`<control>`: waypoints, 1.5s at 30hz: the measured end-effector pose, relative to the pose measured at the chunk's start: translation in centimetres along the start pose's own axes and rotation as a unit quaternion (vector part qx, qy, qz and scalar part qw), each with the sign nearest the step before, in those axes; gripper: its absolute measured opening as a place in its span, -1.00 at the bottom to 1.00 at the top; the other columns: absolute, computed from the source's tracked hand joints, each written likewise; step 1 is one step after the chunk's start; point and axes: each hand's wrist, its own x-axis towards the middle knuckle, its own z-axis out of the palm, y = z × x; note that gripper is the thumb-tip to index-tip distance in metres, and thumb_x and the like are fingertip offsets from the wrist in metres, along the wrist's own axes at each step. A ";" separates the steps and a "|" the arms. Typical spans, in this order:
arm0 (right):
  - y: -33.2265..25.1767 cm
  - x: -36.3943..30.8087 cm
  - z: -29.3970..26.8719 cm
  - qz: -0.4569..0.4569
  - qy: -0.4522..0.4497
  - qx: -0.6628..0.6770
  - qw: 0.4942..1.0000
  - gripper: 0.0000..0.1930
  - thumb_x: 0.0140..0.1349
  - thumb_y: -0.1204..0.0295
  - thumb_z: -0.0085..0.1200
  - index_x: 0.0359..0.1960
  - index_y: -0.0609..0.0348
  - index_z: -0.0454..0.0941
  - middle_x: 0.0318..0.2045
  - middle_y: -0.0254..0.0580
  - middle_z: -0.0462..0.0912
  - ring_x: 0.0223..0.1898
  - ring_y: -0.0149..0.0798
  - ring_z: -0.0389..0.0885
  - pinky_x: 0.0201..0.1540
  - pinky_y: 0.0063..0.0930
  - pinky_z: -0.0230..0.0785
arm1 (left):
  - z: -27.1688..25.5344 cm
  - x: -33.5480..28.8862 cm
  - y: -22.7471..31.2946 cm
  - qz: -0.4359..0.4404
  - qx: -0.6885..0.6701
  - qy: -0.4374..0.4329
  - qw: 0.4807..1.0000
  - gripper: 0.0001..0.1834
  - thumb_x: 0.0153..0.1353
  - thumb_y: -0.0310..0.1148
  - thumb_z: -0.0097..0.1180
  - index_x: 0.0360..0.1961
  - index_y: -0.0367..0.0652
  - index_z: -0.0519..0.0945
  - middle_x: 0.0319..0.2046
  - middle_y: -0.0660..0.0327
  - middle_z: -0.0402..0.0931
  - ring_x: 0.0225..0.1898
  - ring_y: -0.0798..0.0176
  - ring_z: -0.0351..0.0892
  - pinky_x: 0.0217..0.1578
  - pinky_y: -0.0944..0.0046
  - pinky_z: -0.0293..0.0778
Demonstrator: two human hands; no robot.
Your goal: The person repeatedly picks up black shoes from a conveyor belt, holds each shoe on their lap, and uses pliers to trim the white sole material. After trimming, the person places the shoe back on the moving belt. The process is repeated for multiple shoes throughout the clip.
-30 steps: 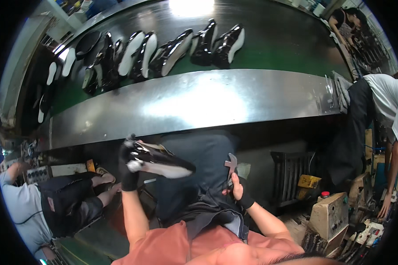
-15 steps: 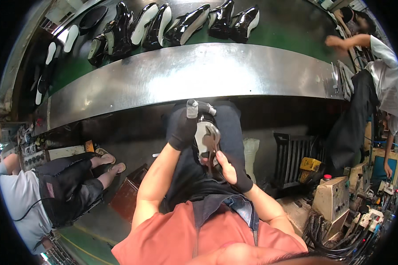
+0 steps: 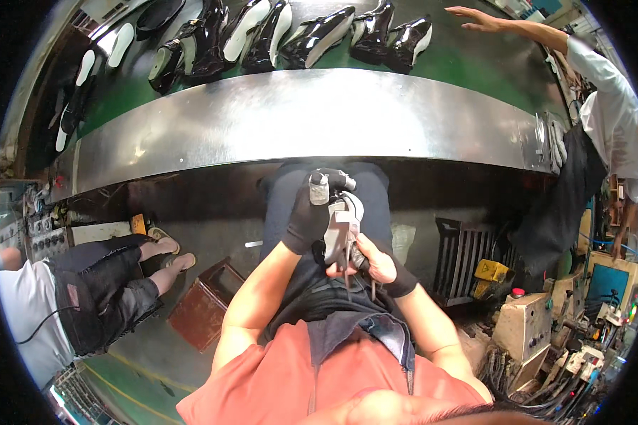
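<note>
In my lap, between my thighs, a shoe point(image 3: 332, 246) is turned with its pale grey bottom upward. My left hand point(image 3: 309, 216) wraps round its far end, in a dark glove with pale tape on the fingertips. My right hand point(image 3: 377, 263), with a dark band at the wrist, closes on the handles of metal pincers point(image 3: 347, 225). Their curved head lies over the shoe, next to my left fingers. Two thin handle ends point toward my body. The fingers hide much of the shoe, and I cannot tell whether the jaws bite on it.
Ahead runs a steel-edged bench point(image 3: 276, 120) with a green belt bearing several glossy black shoes point(image 3: 319, 35). A co-worker's arm point(image 3: 517, 27) reaches over it at right; another person point(image 3: 42, 304) sits at left. A brown box point(image 3: 202, 312) and a machine point(image 3: 524, 315) stand nearby.
My right hand has moved slightly right with the pincers, whose head has turned and whose handles now show. The shoes on the belt have shifted right. The co-worker's arm stretches farther left.
</note>
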 end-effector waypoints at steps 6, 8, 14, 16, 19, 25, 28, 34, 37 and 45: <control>2.9 0.6 -0.5 -0.054 0.184 -0.152 0.970 -0.58 0.48 0.07 -0.34 -0.36 0.06 0.44 -0.68 -0.38 0.31 -0.65 -0.38 0.29 -0.53 -0.47 0.19 | -0.3 0.5 -0.8 -0.017 0.071 -0.009 0.997 -0.44 0.43 0.01 -0.29 -0.28 -0.28 0.58 -0.29 0.15 0.60 -0.19 0.28 0.56 -0.11 0.23 0.45; 4.9 2.9 1.1 -0.179 0.349 -0.388 0.834 -0.64 0.47 0.21 -0.23 -0.43 0.15 0.45 -0.66 -0.33 0.43 -0.64 -0.32 0.38 -0.54 -0.34 0.19 | -0.1 1.0 -1.1 -0.050 0.022 0.004 0.999 -0.43 0.43 0.00 -0.29 -0.32 -0.27 0.61 -0.33 0.17 0.61 -0.19 0.26 0.56 -0.08 0.21 0.43; 4.0 2.0 0.8 -0.148 0.276 -0.322 0.894 -0.58 0.45 0.13 -0.23 -0.31 0.24 0.51 -0.50 -0.24 0.51 -0.40 -0.32 0.43 -0.30 -0.38 0.29 | -0.9 0.8 -1.8 0.037 0.037 0.000 0.999 -0.34 0.41 0.05 -0.36 -0.39 -0.24 0.67 -0.36 0.19 0.65 -0.10 0.19 0.51 0.20 0.15 0.17; 3.0 0.6 -0.9 -0.071 0.169 -0.211 0.960 -0.57 0.49 0.16 -0.30 -0.09 0.27 0.53 -0.29 -0.27 0.58 -0.25 -0.38 0.47 -0.11 -0.43 0.35 | -0.8 1.0 -1.9 0.046 0.055 0.002 0.997 -0.38 0.40 0.00 -0.37 -0.39 -0.21 0.68 -0.37 0.21 0.65 -0.09 0.16 0.52 0.21 0.13 0.18; 2.4 0.3 -2.9 -0.048 0.068 -0.107 0.991 -0.54 0.51 0.19 -0.38 0.13 0.30 0.42 0.00 -0.14 0.55 0.02 -0.40 0.44 0.19 -0.47 0.24 | -0.4 0.7 -2.1 0.056 0.070 -0.006 0.996 -0.37 0.40 0.00 -0.37 -0.40 -0.22 0.67 -0.38 0.16 0.63 -0.14 0.12 0.54 0.17 0.09 0.23; -3.1 -1.1 0.2 0.032 0.087 -0.246 0.965 -0.55 0.48 0.16 -0.31 -0.27 0.24 0.56 -0.50 -0.32 0.57 -0.45 -0.42 0.51 -0.30 -0.47 0.40 | 0.3 0.3 -1.3 0.100 0.127 -0.001 0.987 -0.30 0.39 0.10 -0.40 -0.41 -0.24 0.66 -0.39 0.09 0.60 -0.18 0.05 0.53 0.13 0.08 0.25; 0.5 -0.3 1.4 -0.114 0.254 -0.399 0.874 -0.65 0.44 0.25 -0.19 -0.40 0.23 0.49 -0.62 -0.19 0.50 -0.62 -0.29 0.43 -0.50 -0.38 0.28 | 0.7 0.1 -2.3 0.058 0.120 0.014 0.991 -0.33 0.36 0.11 -0.33 -0.42 -0.21 0.67 -0.37 0.11 0.59 -0.11 0.05 0.50 0.11 0.10 0.28; 7.0 3.8 0.0 -0.273 0.315 -0.414 0.809 -0.72 0.41 0.35 -0.18 -0.31 0.28 0.53 -0.49 -0.12 0.56 -0.45 -0.18 0.50 -0.33 -0.31 0.33 | -0.2 0.1 -2.5 0.101 0.116 -0.016 0.988 -0.52 0.29 -0.05 -0.15 -0.42 -0.19 0.68 -0.33 0.14 0.62 -0.03 0.10 0.47 0.13 0.14 0.26; 5.3 1.9 0.1 -0.199 0.263 -0.350 0.877 -0.66 0.45 0.27 -0.22 -0.30 0.25 0.52 -0.46 -0.25 0.56 -0.42 -0.30 0.51 -0.31 -0.37 0.34 | -0.8 -0.3 -2.4 0.112 0.076 -0.032 0.990 -0.56 0.25 -0.09 -0.11 -0.43 -0.20 0.68 -0.34 0.14 0.62 -0.02 0.09 0.47 0.15 0.11 0.25; 3.6 0.9 2.2 -0.107 0.232 -0.171 0.952 -0.60 0.45 0.19 -0.18 -0.45 0.22 0.48 -0.60 -0.27 0.52 -0.56 -0.35 0.50 -0.44 -0.38 0.30 | -0.5 -0.6 -1.0 0.082 0.123 -0.053 0.988 -0.09 0.31 0.33 -0.57 -0.41 -0.27 0.65 -0.29 0.08 0.62 0.06 0.04 0.44 0.24 0.03 0.13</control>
